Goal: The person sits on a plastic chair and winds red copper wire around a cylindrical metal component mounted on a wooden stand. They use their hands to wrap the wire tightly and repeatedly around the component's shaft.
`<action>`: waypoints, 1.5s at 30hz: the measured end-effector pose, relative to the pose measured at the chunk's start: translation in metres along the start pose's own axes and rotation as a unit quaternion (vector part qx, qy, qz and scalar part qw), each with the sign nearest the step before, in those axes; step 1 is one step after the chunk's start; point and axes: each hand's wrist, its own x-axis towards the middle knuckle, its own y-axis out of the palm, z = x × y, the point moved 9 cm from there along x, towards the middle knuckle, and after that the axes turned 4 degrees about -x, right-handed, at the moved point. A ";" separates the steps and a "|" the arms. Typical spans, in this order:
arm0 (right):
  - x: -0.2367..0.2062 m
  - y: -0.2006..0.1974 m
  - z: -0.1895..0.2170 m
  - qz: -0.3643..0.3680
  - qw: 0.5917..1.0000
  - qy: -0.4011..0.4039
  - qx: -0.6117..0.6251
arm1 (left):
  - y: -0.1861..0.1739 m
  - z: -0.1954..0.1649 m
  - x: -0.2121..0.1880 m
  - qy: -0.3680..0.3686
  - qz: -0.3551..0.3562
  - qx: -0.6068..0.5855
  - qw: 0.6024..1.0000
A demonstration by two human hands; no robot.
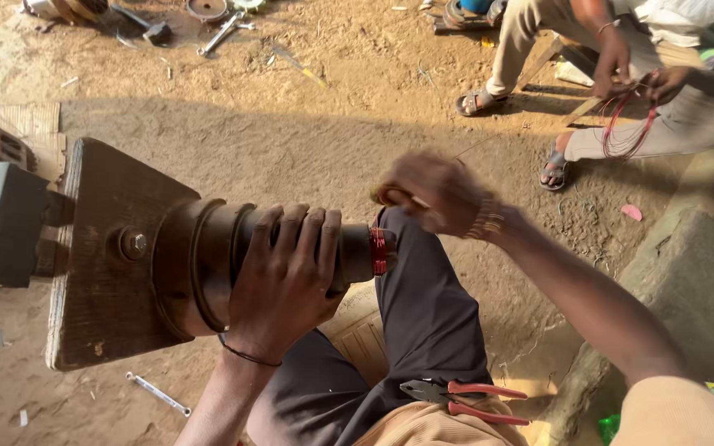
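My left hand [287, 277] grips a dark stepped wooden former [200, 256] that juts sideways from a wooden board [105, 272]. A band of red wire [379, 251] is wound round the former's narrow end, just right of my fingers. Blurred with motion, my right hand [431, 192] hovers above and right of that end, fingers closed on what looks like a thin wire or a small handle. Red-handled pliers [460, 396] lie on my lap.
Another person [621, 74] sits at the top right, both hands on a loop of red wire [625, 132]. A spanner [159, 394] lies on the sandy ground lower left. Tools [221, 33] are scattered at the top. A concrete block [696, 289] is at right.
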 end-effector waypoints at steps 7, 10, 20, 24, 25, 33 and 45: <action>-0.048 0.008 0.105 0.114 0.983 -0.125 0.071 | 0.003 0.007 -0.004 -0.013 -0.004 -0.003 1.000; -0.006 -0.014 0.020 -0.002 0.998 -0.054 -0.025 | 0.003 0.003 -0.004 0.000 0.004 0.000 1.000; -0.023 -0.012 0.059 0.055 0.985 -0.139 -0.083 | 0.001 0.003 0.002 -0.003 0.014 0.001 1.000; -0.008 0.037 0.001 0.077 0.990 0.036 0.109 | 0.003 0.000 0.004 -0.002 0.003 0.008 1.000; -0.018 0.060 -0.006 0.121 0.967 0.105 0.196 | 0.003 0.000 0.004 -0.002 0.000 0.002 1.000; -0.056 0.024 0.101 0.131 0.983 -0.038 0.122 | 0.007 0.009 -0.005 -0.017 -0.003 0.004 1.000; -0.048 0.040 0.072 0.104 0.986 -0.053 0.123 | 0.006 0.003 -0.001 -0.009 -0.006 0.003 1.000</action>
